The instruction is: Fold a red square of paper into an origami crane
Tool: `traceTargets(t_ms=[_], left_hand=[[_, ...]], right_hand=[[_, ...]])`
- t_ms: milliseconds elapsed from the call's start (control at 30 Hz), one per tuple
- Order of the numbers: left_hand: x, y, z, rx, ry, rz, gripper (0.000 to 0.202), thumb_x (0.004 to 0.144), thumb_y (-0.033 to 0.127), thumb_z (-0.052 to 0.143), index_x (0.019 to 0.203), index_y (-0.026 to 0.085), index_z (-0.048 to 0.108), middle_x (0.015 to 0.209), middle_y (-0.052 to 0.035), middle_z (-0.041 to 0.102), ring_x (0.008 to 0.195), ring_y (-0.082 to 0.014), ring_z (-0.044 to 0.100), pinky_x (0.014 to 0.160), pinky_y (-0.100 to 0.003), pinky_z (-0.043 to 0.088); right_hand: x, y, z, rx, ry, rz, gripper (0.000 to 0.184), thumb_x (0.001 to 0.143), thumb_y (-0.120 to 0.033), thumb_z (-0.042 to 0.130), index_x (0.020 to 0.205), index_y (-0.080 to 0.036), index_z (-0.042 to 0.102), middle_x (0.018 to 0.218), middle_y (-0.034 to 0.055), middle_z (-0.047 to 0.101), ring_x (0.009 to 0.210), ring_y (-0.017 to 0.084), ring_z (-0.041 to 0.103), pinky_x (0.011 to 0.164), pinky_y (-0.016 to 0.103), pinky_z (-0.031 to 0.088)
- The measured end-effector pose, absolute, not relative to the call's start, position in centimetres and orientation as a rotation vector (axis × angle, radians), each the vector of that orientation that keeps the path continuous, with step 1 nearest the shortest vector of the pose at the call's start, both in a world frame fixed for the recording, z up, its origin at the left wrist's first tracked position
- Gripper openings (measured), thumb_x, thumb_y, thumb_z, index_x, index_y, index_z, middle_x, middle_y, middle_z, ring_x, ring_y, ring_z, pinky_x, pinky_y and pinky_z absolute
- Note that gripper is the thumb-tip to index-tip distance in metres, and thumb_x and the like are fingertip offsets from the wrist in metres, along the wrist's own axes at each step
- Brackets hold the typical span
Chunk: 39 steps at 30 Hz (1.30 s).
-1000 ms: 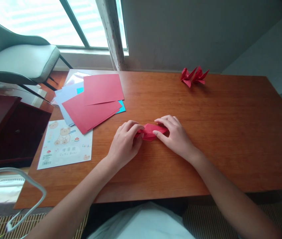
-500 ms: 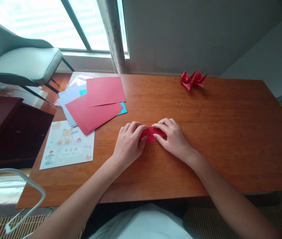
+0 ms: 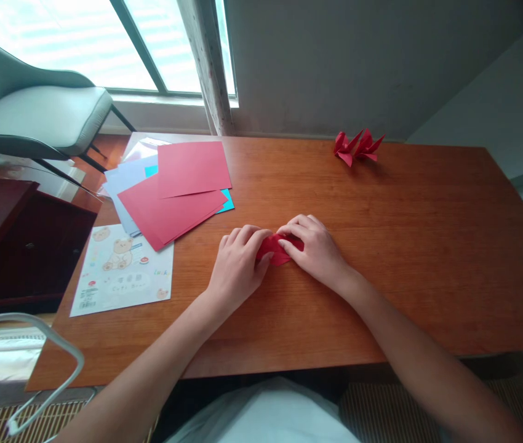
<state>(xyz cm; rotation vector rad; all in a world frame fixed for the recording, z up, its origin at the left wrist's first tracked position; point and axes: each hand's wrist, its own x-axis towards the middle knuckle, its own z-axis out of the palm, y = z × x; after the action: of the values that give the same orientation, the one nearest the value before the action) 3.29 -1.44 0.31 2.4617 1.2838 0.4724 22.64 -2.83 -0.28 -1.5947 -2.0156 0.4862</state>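
A small folded piece of red paper (image 3: pixel 280 255) lies low over the wooden table, in front of my body. My left hand (image 3: pixel 240 255) grips its left end, thumb in front and fingers behind. On the right side, my right hand (image 3: pixel 315 247) pinches the paper between thumb and fingers. The fingers of both hands cover much of the paper, so its exact folds cannot be made out. Toward the back edge stand two red folded-paper figures (image 3: pixel 358 147) with pointed, petal-like flaps, touching or nearly so.
Flat red sheets (image 3: pixel 194 169) overlap pale and blue paper on the table's left. Nearer me lies a white sheet with bear drawings (image 3: pixel 120 267). A grey chair (image 3: pixel 44 117) stands by the window. A white curved frame (image 3: pixel 74 354) is beside the table's (image 3: pixel 427 246) left front corner.
My right hand has shifted slightly left and away from me along the red paper, closer to my left hand. The left hand stays almost in place. The view has moved a little.
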Motion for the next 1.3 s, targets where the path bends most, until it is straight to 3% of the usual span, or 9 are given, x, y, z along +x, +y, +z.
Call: traceTargets(t_ms=[167, 267, 467, 700, 867, 1000, 1100, 1200, 1300], left_hand=[[3.2, -1.5, 0.3, 2.468, 1.275, 0.506, 0.017, 0.094, 0.026, 0.057, 0.109, 0.021, 0.058, 0.113, -0.0070, 0.063, 0.102, -0.0246, 0.056, 0.086, -0.038, 0.042], [3.1, -1.5, 0.4, 2.563, 1.320, 0.554, 0.013, 0.094, 0.029, 0.058, 0.103, 0.021, 0.061, 0.112, -0.0085, 0.063, 0.100, -0.0252, 0.055, 0.084, -0.038, 0.042], [2.8, -2.0, 0.4, 2.711, 1.241, 0.686, 0.018, 0.096, 0.032, 0.055, 0.085, 0.022, 0.065, 0.082, -0.0026, 0.066, 0.078, -0.0196, 0.056, 0.073, -0.034, 0.039], [2.9, -2.4, 0.6, 2.716, 0.959, 0.599, 0.017, 0.097, 0.035, 0.056, 0.101, 0.022, 0.067, 0.099, -0.0032, 0.072, 0.086, -0.0186, 0.061, 0.079, -0.034, 0.039], [2.5, -1.6, 0.7, 2.704, 0.952, 0.524, 0.016, 0.099, 0.029, 0.052, 0.099, 0.024, 0.067, 0.106, 0.0000, 0.074, 0.093, -0.0178, 0.063, 0.082, -0.037, 0.036], [2.3, -1.6, 1.1, 2.728, 0.931, 0.509, 0.018, 0.100, 0.027, 0.051, 0.099, 0.025, 0.068, 0.109, 0.0004, 0.074, 0.094, -0.0177, 0.064, 0.086, -0.039, 0.035], [2.5, -2.3, 1.7, 2.759, 0.948, 0.451, 0.021, 0.098, 0.038, 0.054, 0.104, 0.023, 0.068, 0.111, -0.0025, 0.073, 0.097, -0.0210, 0.063, 0.088, -0.041, 0.036], [2.9, -3.3, 2.3, 2.790, 0.989, 0.360, 0.039, 0.090, 0.053, 0.061, 0.111, 0.020, 0.066, 0.120, -0.0088, 0.069, 0.105, -0.0272, 0.061, 0.091, -0.045, 0.037], [3.2, -3.9, 2.7, 2.841, 1.034, 0.261, 0.036, 0.092, 0.046, 0.060, 0.116, 0.020, 0.063, 0.123, -0.0099, 0.066, 0.108, -0.0279, 0.060, 0.092, -0.045, 0.038]], right_hand=[[22.6, -2.7, -0.4, -1.592, -2.000, 0.495, 0.005, 0.089, -0.021, 0.064, 0.090, -0.023, 0.069, 0.093, 0.0033, 0.069, 0.090, 0.021, 0.059, 0.086, 0.036, 0.045], [22.6, -2.8, -0.2, -1.623, -1.948, 0.544, 0.001, 0.088, -0.022, 0.066, 0.087, -0.021, 0.066, 0.086, 0.0021, 0.068, 0.083, 0.019, 0.060, 0.077, 0.031, 0.045], [22.6, -3.6, 0.5, -1.600, -1.961, 0.732, 0.030, 0.083, -0.015, 0.064, 0.112, -0.023, 0.064, 0.071, -0.0044, 0.063, 0.062, 0.013, 0.056, 0.063, 0.026, 0.042], [22.5, -5.6, 0.2, -1.747, -1.726, 0.554, 0.007, 0.083, -0.015, 0.063, 0.086, -0.020, 0.067, 0.068, -0.0020, 0.063, 0.058, 0.013, 0.055, 0.061, 0.026, 0.043], [21.9, -8.1, -0.2, -1.796, -1.687, 0.558, 0.015, 0.086, -0.020, 0.065, 0.101, -0.020, 0.065, 0.066, -0.0035, 0.063, 0.053, 0.012, 0.054, 0.059, 0.025, 0.044], [21.2, -9.4, 0.0, -1.750, -1.831, 0.511, 0.013, 0.089, -0.017, 0.060, 0.100, -0.019, 0.066, 0.073, 0.0000, 0.065, 0.060, 0.015, 0.058, 0.062, 0.028, 0.045], [21.7, -9.0, 0.4, -1.671, -1.947, 0.487, 0.015, 0.091, -0.015, 0.057, 0.099, -0.020, 0.068, 0.082, 0.0039, 0.067, 0.070, 0.018, 0.060, 0.068, 0.031, 0.049], [23.0, -7.9, 0.8, -1.484, -2.088, 0.431, 0.027, 0.088, -0.007, 0.053, 0.105, -0.020, 0.069, 0.105, 0.0082, 0.068, 0.096, 0.023, 0.060, 0.086, 0.037, 0.051], [24.0, -7.2, 0.8, -1.306, -2.232, 0.431, 0.042, 0.083, 0.000, 0.051, 0.118, -0.020, 0.065, 0.127, 0.0088, 0.064, 0.117, 0.027, 0.053, 0.100, 0.045, 0.047]])
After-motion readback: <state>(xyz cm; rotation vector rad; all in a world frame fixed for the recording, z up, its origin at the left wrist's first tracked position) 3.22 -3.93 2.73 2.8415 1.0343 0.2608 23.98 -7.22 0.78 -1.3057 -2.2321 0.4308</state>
